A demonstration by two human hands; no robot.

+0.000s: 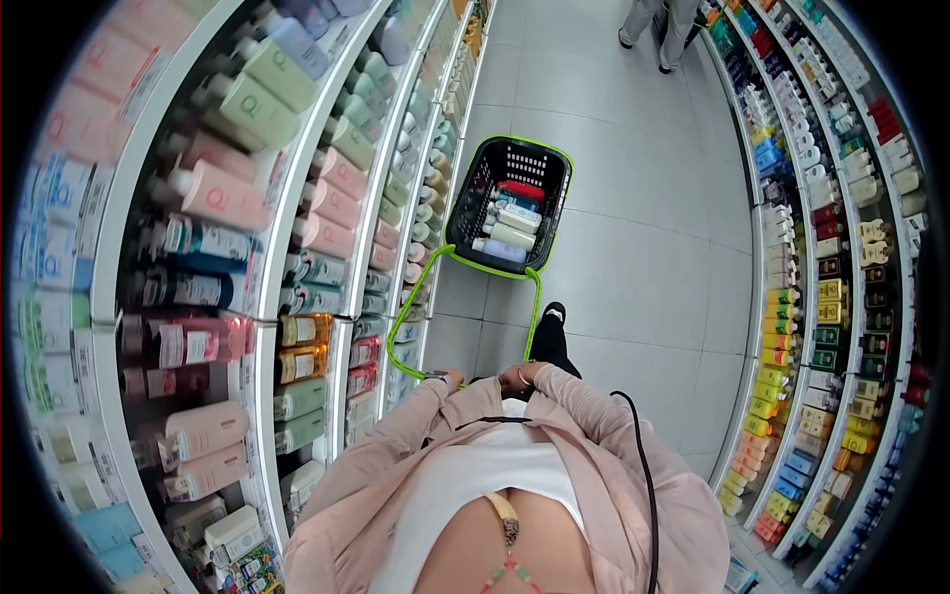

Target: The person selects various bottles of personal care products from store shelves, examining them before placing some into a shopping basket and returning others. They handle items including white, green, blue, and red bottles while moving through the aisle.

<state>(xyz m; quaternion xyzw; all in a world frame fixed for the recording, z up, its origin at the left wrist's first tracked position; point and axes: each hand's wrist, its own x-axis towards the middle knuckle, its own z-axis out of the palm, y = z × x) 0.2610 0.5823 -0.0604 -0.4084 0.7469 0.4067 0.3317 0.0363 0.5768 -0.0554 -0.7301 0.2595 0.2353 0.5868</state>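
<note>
A black shopping basket [459, 213] with a bright green rim stands on the floor ahead of me. Its long green handle [393, 332] reaches back to my waist. My left hand [453, 379] is closed at the handle's near left end, its fingers partly hidden by the sleeve. Beside it, my right hand [522, 376], with a bracelet at the wrist, is closed where the handle's right side meets it. Inside the basket lie several bottles, among them a pale green bottle [512, 233], a lavender bottle [499, 249] and a red package [521, 189].
Tall shelves rise close on my left, holding pink bottles [226, 194], green bottles [259, 111] and a pink see-through bottle [203, 342]. Another shelf row with yellow packages [762, 408] lines the right. Grey floor tiles [633, 247] run between. Farther up the aisle stands a person [675, 35].
</note>
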